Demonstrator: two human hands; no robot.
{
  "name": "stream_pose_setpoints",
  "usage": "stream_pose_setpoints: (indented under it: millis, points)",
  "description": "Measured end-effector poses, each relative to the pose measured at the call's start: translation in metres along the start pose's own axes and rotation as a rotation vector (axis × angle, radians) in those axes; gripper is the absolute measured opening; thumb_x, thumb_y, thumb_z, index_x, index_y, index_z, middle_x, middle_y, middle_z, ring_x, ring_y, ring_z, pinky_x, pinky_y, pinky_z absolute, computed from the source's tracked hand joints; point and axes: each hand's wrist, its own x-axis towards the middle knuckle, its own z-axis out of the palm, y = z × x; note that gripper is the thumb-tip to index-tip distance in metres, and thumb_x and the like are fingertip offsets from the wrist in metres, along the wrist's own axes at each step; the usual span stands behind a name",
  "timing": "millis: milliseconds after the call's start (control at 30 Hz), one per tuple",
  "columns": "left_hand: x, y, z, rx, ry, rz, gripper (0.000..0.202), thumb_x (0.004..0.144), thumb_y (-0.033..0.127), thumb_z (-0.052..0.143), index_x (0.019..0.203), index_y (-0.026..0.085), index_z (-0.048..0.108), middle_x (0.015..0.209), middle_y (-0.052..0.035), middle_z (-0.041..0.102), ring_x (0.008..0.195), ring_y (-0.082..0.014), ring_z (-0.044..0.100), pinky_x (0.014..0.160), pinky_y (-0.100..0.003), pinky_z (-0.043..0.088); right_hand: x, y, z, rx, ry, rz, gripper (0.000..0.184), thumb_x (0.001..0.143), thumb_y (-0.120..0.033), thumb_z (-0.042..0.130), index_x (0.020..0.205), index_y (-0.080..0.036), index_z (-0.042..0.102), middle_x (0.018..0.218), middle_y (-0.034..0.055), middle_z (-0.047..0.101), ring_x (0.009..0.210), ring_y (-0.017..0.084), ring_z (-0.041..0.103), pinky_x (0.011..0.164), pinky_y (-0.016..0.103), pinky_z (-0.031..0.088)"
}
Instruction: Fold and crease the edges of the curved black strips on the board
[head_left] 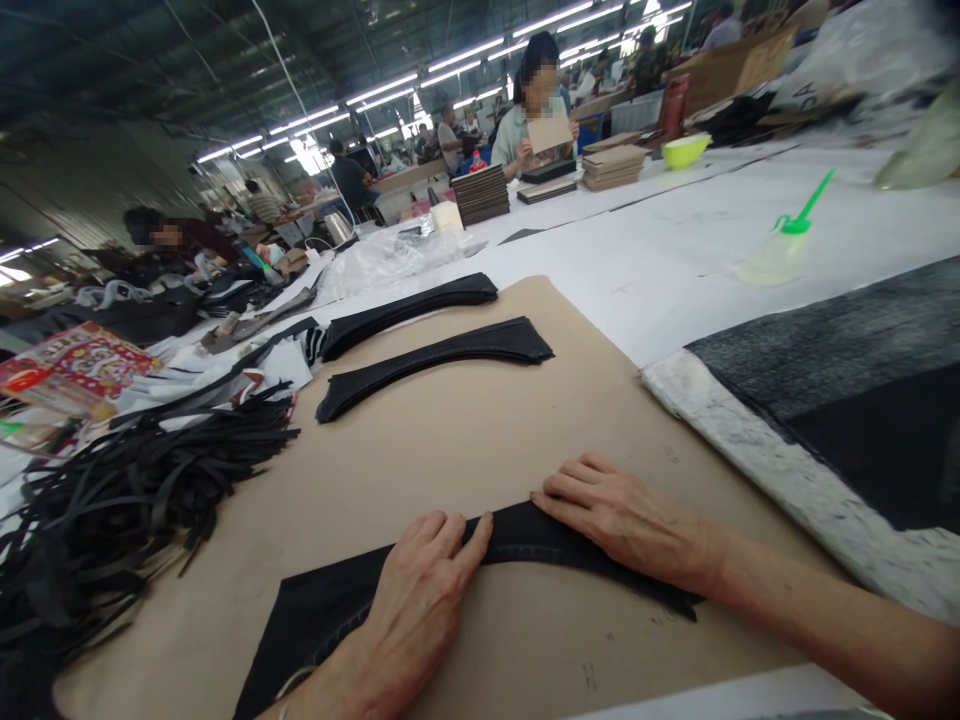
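A curved black strip of fabric or leather [517, 535] lies across the brown board in front of me, arching in the middle and widening toward the lower left. On its left part rests my left hand [424, 590], fingers bent over the upper edge and pressing it. My right hand [611, 510] is closed at the same edge further right, its fingertips on the strip and its thumb hidden. Faint stitch-like marks run along the lower curve. Beyond the hands lie two stacks of similar black curved pieces, a nearer stack [435, 358] and a farther stack [412, 312].
Under the work is a brown board [360, 490]. Black strips [150, 500] pile up at the left. On the right sits a black-topped pale slab [720, 420], with a green-tipped squeeze bottle [780, 250] behind it. A co-worker [536, 120] holds a tan panel across the table.
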Motion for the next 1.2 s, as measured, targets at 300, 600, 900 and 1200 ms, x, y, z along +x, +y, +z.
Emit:
stream_pose_setpoints:
  millis: [300,600,900,1200]
  points:
    - [0.034,0.032,0.006,-0.21,0.113,0.011,0.049,0.084,-0.005,0.035,0.124,0.015,0.054,0.116,-0.0087,0.06,0.102,-0.0191,0.056,0.094,-0.034,0.05,-0.001,-0.002,0.004,-0.088,0.039,-0.015,0.023,0.1,-0.015,0.044,0.12,-0.01,0.055,0.095,0.0063,0.057,0.086,0.022,0.049,0.08,0.04,0.036]
    - [-0.009,-0.005,0.015,-0.052,0.111,0.048,0.062,0.08,-0.008,0.033,0.135,0.015,0.048,0.116,-0.0099,0.062,0.103,-0.0203,0.057,0.091,-0.035,0.053,-0.004,-0.002,0.004,-0.069,0.037,0.022,0.023,0.1,-0.016,0.046,0.121,-0.013,0.055,0.098,0.0063,0.059,0.088,0.022,0.049,0.081,0.039,0.035]
    - [-0.021,-0.01,-0.004,-0.148,0.24,-0.102,0.062,0.08,-0.007,0.031,0.131,0.02,0.053,0.122,-0.0099,0.057,0.11,-0.0213,0.053,0.092,-0.038,0.052,-0.005,-0.001,0.004,-0.076,0.066,0.003,0.024,0.099,-0.012,0.044,0.12,-0.012,0.056,0.097,0.0075,0.059,0.086,0.021,0.05,0.082,0.039,0.035]
    - [0.042,0.047,0.015,-0.331,0.192,-0.051,0.049,0.081,-0.004,0.035,0.124,0.012,0.053,0.104,-0.0094,0.06,0.094,-0.0209,0.055,0.088,-0.036,0.053,-0.003,-0.004,0.0,-0.068,0.03,0.029,0.017,0.099,-0.015,0.046,0.111,-0.014,0.058,0.093,0.0058,0.059,0.086,0.022,0.049,0.083,0.04,0.034]
